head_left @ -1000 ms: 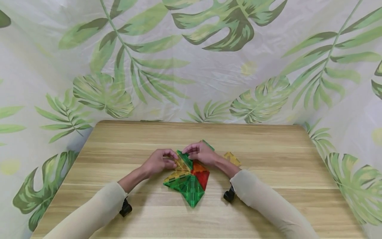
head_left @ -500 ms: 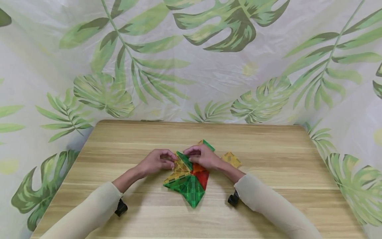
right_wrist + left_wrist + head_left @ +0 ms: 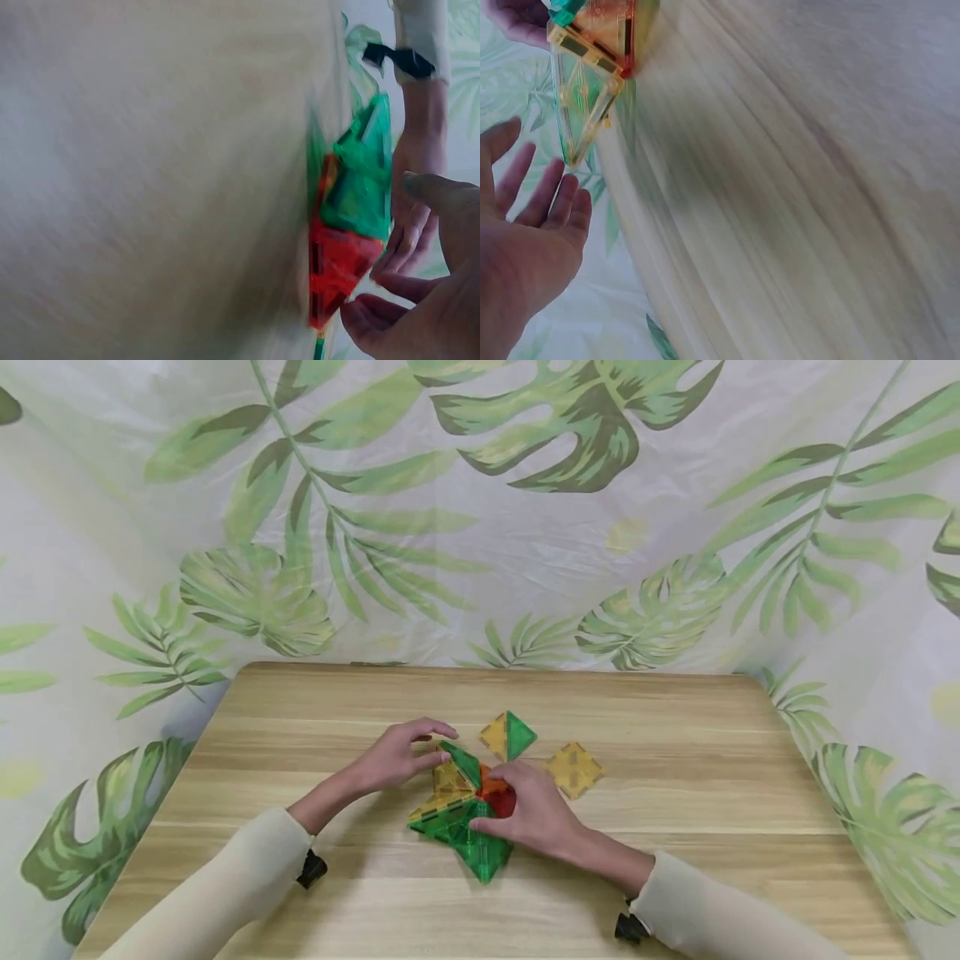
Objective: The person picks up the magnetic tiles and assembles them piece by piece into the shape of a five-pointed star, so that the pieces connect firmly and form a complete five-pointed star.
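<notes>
A low star-like build of translucent magnetic tiles stands on the table, with green, yellow, orange and red parts. At its far left, my left hand has its fingers loosely extended around a raised green triangle tile. The left wrist view shows that hand's fingers apart from the yellow tiles. My right hand reaches over the build's right side, thumb and fingers spread. In the right wrist view its fingertips lie by the red tiles, its thumb near the green ones; contact is unclear.
Behind the build lie a yellow triangle tile and a green triangle tile, edge to edge. A yellow square tile lies to their right. The wooden table ends at a leaf-print cloth.
My right hand has left the raised green triangle and moved toward me, over the build's right side. My left fingers have spread. The loose tiles behind now show fully.
</notes>
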Tool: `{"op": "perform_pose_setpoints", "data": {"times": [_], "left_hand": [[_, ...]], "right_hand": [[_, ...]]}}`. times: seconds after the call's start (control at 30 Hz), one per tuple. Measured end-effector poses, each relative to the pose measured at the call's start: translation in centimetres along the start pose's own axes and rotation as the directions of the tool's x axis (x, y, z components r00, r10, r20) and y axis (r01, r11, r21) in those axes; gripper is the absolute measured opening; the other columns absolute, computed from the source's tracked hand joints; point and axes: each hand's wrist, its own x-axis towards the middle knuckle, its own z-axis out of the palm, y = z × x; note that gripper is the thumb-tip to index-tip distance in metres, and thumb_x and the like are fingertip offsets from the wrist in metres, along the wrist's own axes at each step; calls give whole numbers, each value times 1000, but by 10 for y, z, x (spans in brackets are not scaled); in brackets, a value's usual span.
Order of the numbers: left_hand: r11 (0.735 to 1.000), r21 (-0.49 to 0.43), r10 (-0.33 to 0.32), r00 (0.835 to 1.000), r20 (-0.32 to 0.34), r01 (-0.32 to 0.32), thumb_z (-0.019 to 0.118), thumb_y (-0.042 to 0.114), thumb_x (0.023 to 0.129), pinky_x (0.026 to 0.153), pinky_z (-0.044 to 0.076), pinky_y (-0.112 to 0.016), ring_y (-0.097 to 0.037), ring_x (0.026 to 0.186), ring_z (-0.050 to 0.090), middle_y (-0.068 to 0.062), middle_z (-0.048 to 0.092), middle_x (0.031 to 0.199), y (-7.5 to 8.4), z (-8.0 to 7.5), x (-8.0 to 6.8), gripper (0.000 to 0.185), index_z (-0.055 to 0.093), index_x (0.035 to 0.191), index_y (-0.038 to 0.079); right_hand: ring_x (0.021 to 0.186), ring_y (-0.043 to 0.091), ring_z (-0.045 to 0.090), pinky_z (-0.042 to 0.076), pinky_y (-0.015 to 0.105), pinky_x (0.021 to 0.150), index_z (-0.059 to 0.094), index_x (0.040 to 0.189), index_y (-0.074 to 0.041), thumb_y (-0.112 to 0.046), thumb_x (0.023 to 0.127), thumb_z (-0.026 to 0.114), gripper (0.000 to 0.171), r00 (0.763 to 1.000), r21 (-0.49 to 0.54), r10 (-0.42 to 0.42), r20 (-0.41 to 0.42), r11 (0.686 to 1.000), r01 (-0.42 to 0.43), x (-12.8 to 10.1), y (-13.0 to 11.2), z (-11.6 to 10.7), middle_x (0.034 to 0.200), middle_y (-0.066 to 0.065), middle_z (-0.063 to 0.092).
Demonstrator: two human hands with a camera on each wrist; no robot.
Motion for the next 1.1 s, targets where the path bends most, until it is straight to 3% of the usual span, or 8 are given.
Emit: {"op": "perform_pose_setpoints", "data": {"times": [0.13, 0.23, 0.47, 0.77, 1.0, 1.1], "left_hand": [[996, 60, 64, 994, 94, -70, 74, 10, 100, 110, 51, -54, -33, 129, 64, -11, 71, 133, 1, 7, 3, 31, 71, 130, 2], [994, 68, 77, 990, 115, -85, 74, 10, 100, 106, 54, -52, -32, 126, 66, -11, 72, 129, -1, 9, 2, 28, 73, 127, 3], [994, 70, 74, 992, 101, -82, 73, 12, 101, 101, 57, -49, -27, 118, 68, -7, 74, 122, -7, 6, -10, 21, 75, 121, 6], [997, 61, 32, 989, 145, -41, 74, 15, 100, 96, 59, -47, -17, 108, 70, 3, 76, 112, -4, -2, -29, 14, 79, 113, 12], [999, 46, 18, 981, 192, -28, 73, 17, 102, 97, 59, -42, -15, 107, 69, 4, 76, 112, 0, 0, -33, 15, 79, 115, 12], [998, 44, 29, 983, 182, -37, 72, 14, 102, 95, 60, -41, -16, 105, 71, -1, 76, 112, 1, 1, -30, 17, 78, 117, 7]], "right_hand": [[114, 22, 65, 59, 41, 95, 70, 128, -5, -48, 80, 92, 68, 1000, -61, -1, -13, 998, 0, -10, -2, 5, 126, 7, 69], [119, 26, 64, 58, 45, 98, 69, 130, -5, -46, 81, 91, 68, 1000, -78, 5, -5, 997, -6, -13, -1, 6, 131, 10, 67], [124, 28, 62, 56, 49, 102, 73, 127, -7, -41, 83, 86, 57, 1000, -99, -5, 19, 995, 7, -16, 4, 0, 132, 9, 68], [127, 29, 63, 54, 51, 107, 73, 128, -5, -21, 87, 81, 45, 991, -87, -80, 105, 992, 89, -16, 14, -14, 134, 9, 70], [130, 29, 63, 53, 48, 108, 74, 127, -5, -15, 88, 77, 40, 978, -75, -112, 177, 989, 127, -13, 22, -24, 137, 9, 69], [125, 28, 66, 56, 48, 105, 73, 128, -6, -18, 91, 77, 40, 978, -48, -105, 179, 992, 115, -9, 25, -28, 135, 8, 70]]}}
